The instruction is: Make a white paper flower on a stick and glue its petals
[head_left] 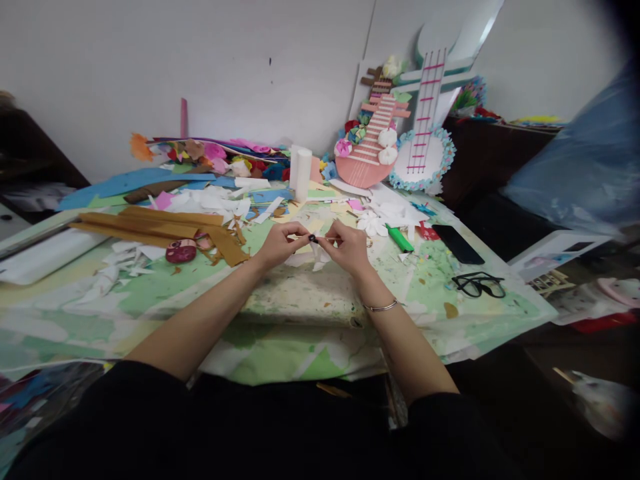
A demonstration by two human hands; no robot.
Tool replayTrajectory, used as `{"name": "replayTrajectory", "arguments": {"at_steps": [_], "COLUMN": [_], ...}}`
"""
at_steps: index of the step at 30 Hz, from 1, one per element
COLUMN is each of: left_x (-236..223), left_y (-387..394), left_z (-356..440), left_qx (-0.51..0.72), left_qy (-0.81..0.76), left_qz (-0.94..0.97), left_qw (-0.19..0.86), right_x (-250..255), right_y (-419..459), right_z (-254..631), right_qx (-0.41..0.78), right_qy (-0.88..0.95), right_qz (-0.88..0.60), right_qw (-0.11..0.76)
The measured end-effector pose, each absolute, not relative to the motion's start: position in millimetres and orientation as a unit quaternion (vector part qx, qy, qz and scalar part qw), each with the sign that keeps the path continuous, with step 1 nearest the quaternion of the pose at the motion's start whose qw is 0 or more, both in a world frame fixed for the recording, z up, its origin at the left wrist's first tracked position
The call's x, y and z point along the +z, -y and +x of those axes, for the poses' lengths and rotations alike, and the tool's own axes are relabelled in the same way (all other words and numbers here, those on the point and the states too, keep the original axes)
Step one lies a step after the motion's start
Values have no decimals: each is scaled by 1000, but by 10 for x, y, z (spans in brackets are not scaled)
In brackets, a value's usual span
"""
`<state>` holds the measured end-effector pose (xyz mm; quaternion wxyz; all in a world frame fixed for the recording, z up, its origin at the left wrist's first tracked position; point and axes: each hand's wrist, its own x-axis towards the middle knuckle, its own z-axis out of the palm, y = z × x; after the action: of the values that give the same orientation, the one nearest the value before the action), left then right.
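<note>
My left hand (281, 244) pinches a small black piece (313, 238) between thumb and fingertips, above the middle of the table. Facing it, my right hand (349, 248) is closed on a thin pale stick (331, 239), whose end reaches toward the black piece. Whether the two are joined is too small to tell. Just below the fingertips are white paper scraps (319, 257), partly hidden by the hands. A bright green tube or marker (399, 238) lies right of my right hand, near a white paper flower (372, 223).
Brown paper strips (145, 225) and a dark red object (181, 251) lie to the left. A white roll (303, 175) stands behind the hands. Decorated paper instruments (367, 150) lean on the wall. A phone (457, 244) and glasses (479, 285) are at the right.
</note>
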<state>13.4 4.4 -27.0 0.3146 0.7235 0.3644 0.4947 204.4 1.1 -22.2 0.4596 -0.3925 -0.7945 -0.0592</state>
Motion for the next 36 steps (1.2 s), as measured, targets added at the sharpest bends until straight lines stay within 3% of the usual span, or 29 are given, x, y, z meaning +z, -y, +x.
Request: {"name": "replayTrajectory", "arguments": {"at_steps": [9,23,30,36], "left_x": [-246,-259,-252,-249], "left_y": [-21,-28,-19,-11], "left_z": [143,150,139,138], "left_qx": [495,528,518,506], "left_qy": [-361,-373,-384,-369], "left_qz": [712,733,728,711], "left_qw": [344,212,234,318], "right_x": [-236,-212,-215,-224], "right_y": [-10,-33,-24,-19], "right_z": [2063,2066,2047,2051], "right_qx": [-62,3,14,45], "right_qy": [800,827,827,822], "right_qz": [-390,-388,-373,-363], "right_qw": [452,407,422,436]}}
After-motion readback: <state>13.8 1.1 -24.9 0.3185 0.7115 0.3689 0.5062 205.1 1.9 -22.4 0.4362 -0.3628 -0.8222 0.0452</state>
